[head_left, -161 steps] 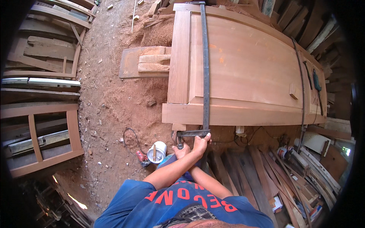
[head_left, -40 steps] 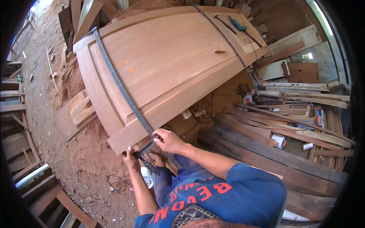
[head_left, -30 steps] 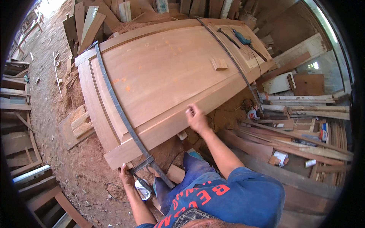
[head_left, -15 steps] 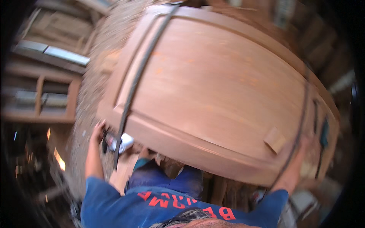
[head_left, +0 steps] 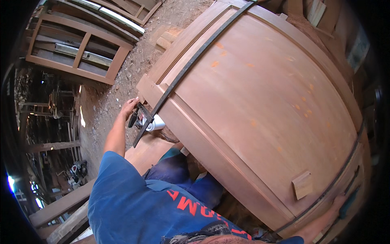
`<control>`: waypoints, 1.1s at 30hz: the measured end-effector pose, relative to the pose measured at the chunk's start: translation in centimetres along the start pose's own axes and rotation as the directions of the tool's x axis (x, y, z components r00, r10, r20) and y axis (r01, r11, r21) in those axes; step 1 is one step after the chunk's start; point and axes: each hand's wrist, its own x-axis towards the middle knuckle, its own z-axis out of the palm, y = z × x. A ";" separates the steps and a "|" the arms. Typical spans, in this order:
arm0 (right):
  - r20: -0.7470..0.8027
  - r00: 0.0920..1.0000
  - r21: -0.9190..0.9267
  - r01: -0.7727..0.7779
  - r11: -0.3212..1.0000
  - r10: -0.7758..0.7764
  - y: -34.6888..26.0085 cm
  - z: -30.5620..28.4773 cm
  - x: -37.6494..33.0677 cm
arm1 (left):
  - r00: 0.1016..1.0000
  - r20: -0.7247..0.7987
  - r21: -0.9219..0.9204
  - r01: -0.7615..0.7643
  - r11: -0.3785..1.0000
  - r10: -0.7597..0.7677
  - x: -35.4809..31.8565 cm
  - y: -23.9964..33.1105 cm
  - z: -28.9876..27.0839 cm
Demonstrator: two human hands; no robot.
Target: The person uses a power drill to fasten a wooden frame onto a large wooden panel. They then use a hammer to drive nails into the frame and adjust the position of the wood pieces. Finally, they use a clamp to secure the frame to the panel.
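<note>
A large panelled wooden door (head_left: 260, 97) lies flat in front of me, tilted across the view. A dark bar clamp (head_left: 195, 61) spans its left part, and a second dark bar (head_left: 333, 183) crosses its right end. My left hand (head_left: 129, 106) is closed at the door's near left corner, beside the clamp's black handle (head_left: 133, 118). At the right end my right hand (head_left: 338, 201) reaches over the door's edge, close to a teal handle (head_left: 348, 203); its fingers are hard to make out. A small wooden block (head_left: 302, 185) lies on the panel.
A white container (head_left: 155, 123) stands below the near left corner. Beneath it is a wooden board (head_left: 148, 152). A wooden frame (head_left: 81, 49) lies on the dirt ground at the far left. Beams (head_left: 65, 203) lie at the lower left, with a small machine (head_left: 77, 171) beyond.
The view has turned, and the door now slants down to the right. My right hand has moved along the right end toward the teal handle. My left hand stays by the near left corner.
</note>
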 end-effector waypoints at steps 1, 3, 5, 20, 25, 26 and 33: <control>-0.004 1.000 0.075 -0.006 0.997 0.007 -1.1 -0.8 -0.9 | 0.999 0.039 0.024 0.034 0.999 -0.035 -0.2 -0.9 -1.0; -0.007 0.997 0.302 -0.070 0.951 0.075 -1.9 -2.8 -4.3 | 0.987 0.141 0.075 0.067 0.995 -0.077 0.0 -1.8 -2.3; 0.092 0.992 0.562 -0.126 0.818 0.089 -7.0 -1.6 -8.9 | 0.979 0.140 0.221 0.115 0.968 -0.148 -1.2 -5.8 -5.0; 0.140 0.324 0.776 0.551 0.307 -0.936 -65.5 -4.9 -70.2 | 0.915 0.252 0.039 -0.335 0.941 0.315 2.5 -14.2 -2.4; 0.055 0.180 0.635 0.753 0.174 -0.982 -69.7 -3.8 -77.8 | 0.933 0.216 -0.018 -0.292 0.956 0.289 1.4 -12.4 -2.2; 0.080 0.143 0.575 0.802 0.163 -0.986 -70.2 -2.9 -78.5 | 0.927 0.227 -0.043 -0.299 0.953 0.300 1.2 -12.1 -2.5; 0.119 0.121 0.508 0.845 0.165 -0.985 -71.7 -2.1 -80.8 | 0.945 0.228 -0.011 -0.239 0.971 0.236 1.4 -12.1 -2.7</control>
